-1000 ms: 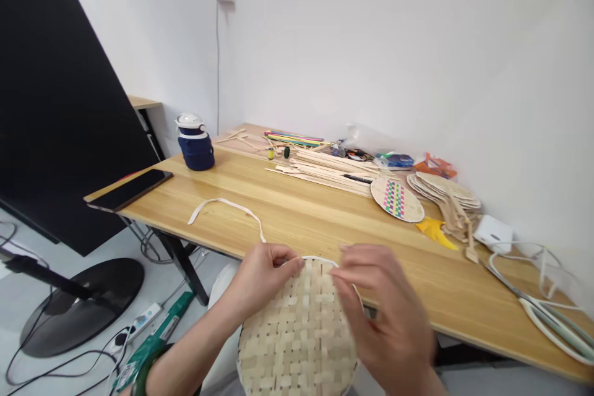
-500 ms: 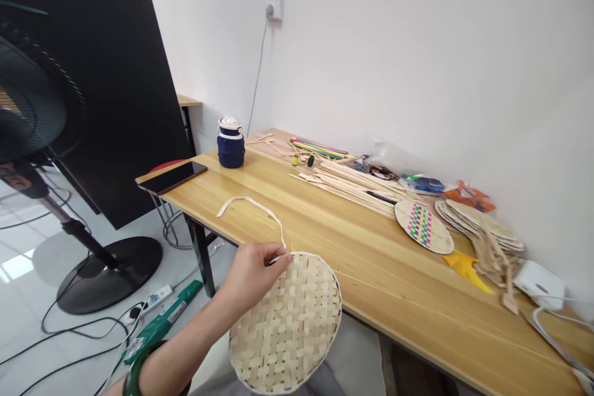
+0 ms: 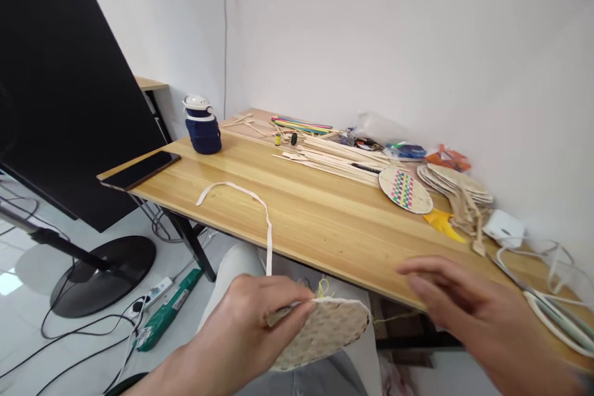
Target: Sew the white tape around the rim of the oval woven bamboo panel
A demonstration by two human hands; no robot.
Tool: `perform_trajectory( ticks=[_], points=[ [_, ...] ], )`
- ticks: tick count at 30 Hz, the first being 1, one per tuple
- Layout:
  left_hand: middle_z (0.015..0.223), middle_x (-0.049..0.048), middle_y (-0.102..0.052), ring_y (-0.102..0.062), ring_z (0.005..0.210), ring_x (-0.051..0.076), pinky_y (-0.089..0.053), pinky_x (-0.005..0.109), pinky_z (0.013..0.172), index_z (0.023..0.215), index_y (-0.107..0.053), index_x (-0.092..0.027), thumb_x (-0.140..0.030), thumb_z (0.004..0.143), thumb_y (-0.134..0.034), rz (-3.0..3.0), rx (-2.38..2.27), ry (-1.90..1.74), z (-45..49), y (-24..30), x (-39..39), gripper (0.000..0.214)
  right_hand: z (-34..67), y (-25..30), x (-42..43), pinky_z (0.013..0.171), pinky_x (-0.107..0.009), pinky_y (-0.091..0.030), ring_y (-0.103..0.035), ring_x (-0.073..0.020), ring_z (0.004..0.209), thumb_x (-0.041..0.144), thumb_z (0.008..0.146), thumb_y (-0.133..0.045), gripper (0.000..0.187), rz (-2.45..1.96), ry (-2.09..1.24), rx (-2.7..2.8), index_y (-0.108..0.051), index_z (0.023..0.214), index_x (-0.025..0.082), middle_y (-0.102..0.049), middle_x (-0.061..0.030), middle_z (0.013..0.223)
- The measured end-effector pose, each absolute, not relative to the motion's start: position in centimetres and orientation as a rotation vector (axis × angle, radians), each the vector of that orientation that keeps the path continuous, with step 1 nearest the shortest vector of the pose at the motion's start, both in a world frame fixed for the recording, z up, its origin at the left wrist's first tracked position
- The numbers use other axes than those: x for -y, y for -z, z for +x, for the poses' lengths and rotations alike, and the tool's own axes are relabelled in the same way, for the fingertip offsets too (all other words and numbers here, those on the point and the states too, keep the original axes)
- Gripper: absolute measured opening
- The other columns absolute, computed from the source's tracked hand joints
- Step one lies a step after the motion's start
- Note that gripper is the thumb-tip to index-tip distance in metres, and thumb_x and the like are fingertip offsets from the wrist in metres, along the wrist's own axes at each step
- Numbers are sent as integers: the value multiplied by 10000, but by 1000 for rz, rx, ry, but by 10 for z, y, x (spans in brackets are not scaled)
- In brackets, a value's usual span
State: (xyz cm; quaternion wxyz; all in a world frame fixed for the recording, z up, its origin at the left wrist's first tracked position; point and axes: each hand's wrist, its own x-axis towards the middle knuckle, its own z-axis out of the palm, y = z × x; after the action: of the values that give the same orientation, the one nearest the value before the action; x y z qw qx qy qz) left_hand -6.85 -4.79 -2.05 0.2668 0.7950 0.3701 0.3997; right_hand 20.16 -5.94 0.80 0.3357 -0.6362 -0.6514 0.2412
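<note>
My left hand (image 3: 266,315) pinches the rim of a round woven bamboo disc (image 3: 320,334) between thumb and fingers. The disc is tilted, seen nearly edge-on above my lap. White binding tape (image 3: 268,223) edges it, and the tape's loose end curves over the tabletop. A small tangle of yellow thread (image 3: 323,288) sticks up at the rim beside my fingertips. From the disc's right side a thin strand runs toward my right hand (image 3: 468,315). That hand is raised at the right, blurred, with thumb and fingers drawn close together; what they hold cannot be made out.
On the wooden table (image 3: 297,216) stand a blue jug (image 3: 204,130) and a phone (image 3: 142,170). Farther back lie bamboo strips (image 3: 334,158), thread spools (image 3: 294,138), a coloured woven disc (image 3: 405,190) and stacked discs (image 3: 457,182). Scissors (image 3: 561,322) rest at right.
My right hand has come into view at the right. The disc has tipped from facing me to nearly edge-on, and yellow thread now shows. The view has shifted to the right.
</note>
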Motion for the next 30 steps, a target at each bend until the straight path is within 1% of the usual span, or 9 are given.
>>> perform_trajectory(
  ticks=[1,2,4,7,10,12,14,21,30],
  points=[
    [719,-35,-730,-674,616,68,-437,121,576,838,-702,-191,-104,878,-581,2169,-988,-1078,-69,21,49,154,189,-8,53,444,-222,-314,-390,-103,495,443,855,-614,274,-1605,-840,1765,-709,924,196,-499,19,580],
    [724,-39,-730,-672,614,62,-436,118,575,843,-699,-192,-100,876,-589,2187,-983,-1078,-70,22,50,147,177,-9,46,454,-222,-283,-356,-101,509,430,860,-602,274,-1559,-1012,1804,-711,941,193,-426,36,563],
    [732,-44,-727,-667,610,56,-434,119,569,856,-694,-195,-89,873,-594,2220,-968,-1077,-71,23,50,146,157,-11,35,462,-221,-236,-298,-89,524,424,855,-616,281,-1480,-1293,1843,-705,968,182,-376,50,585],
    [733,-43,-713,-649,593,57,-429,137,550,890,-684,-193,-79,878,-584,2277,-904,-1050,-73,25,51,152,141,-14,27,460,-227,-185,-231,-80,520,430,848,-636,282,-1418,-1531,1847,-696,961,179,-304,73,573],
    [741,-30,-706,-640,589,68,-436,159,549,922,-676,-186,-84,889,-578,2327,-861,-1025,-73,27,52,145,138,-14,27,466,-228,-187,-249,-77,529,388,852,-634,226,-1374,-1675,1871,-661,829,165,-322,73,569],
    [757,-14,-713,-647,594,79,-450,168,555,935,-670,-176,-82,892,-575,2357,-839,-1033,-73,28,53,141,138,-14,28,471,-226,-201,-270,-76,537,329,857,-614,206,-1371,-1645,1886,-607,740,159,-356,67,574],
    [768,7,-723,-665,615,100,-475,179,569,952,-665,-170,-91,903,-560,2388,-786,-1034,-73,29,53,140,137,-12,27,470,-222,-212,-281,-75,533,293,857,-588,205,-1375,-1513,1883,-565,701,163,-368,66,574],
    [746,34,-720,-682,628,128,-495,194,569,993,-659,-179,-115,939,-493,2420,-734,-979,-78,33,52,186,131,-2,14,480,-223,-250,-329,-81,535,319,859,-549,239,-1374,-1184,1820,-511,669,179,-419,58,585],
    [746,17,-705,-682,647,123,-478,189,613,968,-655,-199,-151,935,-524,2334,-654,-790,-84,40,53,143,134,1,-6,457,-239,-196,-272,-76,483,369,802,-580,252,-1399,-1181,1722,-499,638,196,-348,77,527]
  ],
)
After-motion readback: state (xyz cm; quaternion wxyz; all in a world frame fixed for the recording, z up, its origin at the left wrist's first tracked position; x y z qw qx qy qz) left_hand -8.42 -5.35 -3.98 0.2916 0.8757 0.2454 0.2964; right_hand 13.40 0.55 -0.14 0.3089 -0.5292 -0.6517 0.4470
